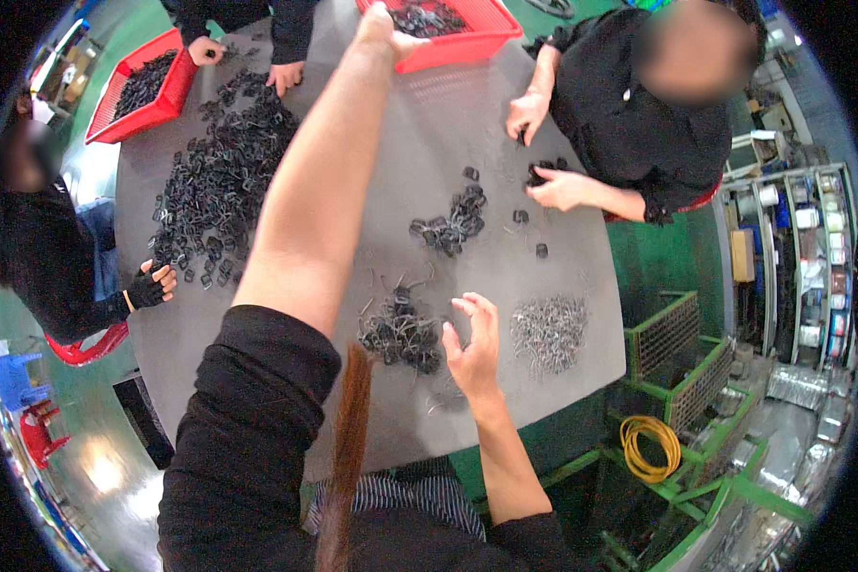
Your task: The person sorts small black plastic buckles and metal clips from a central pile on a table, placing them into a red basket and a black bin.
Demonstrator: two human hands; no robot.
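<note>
My left arm stretches across the grey table, and my left hand [389, 34] is at the near left corner of a red plastic basket [462, 50] holding small dark parts. Its thumb points away from the fingers, and I see nothing held in it. Near me, my right hand [475, 348] hovers palm inward, fingers curved and apart, with nothing between them. To its left lies a tangled pile of black clips with thin metal wires [400, 334]. On its right is a flat heap of small silvery metal pieces [549, 332]. A smaller cluster of black clips [453, 224] lies farther away.
A large mound of black parts [219, 162] covers the table's left side, beside another red basket [167, 105]. Co-workers' hands [558, 189] work at the right, far and left edges. Green metal frames [677, 353] with a coiled yellow hose [650, 448] stand at right.
</note>
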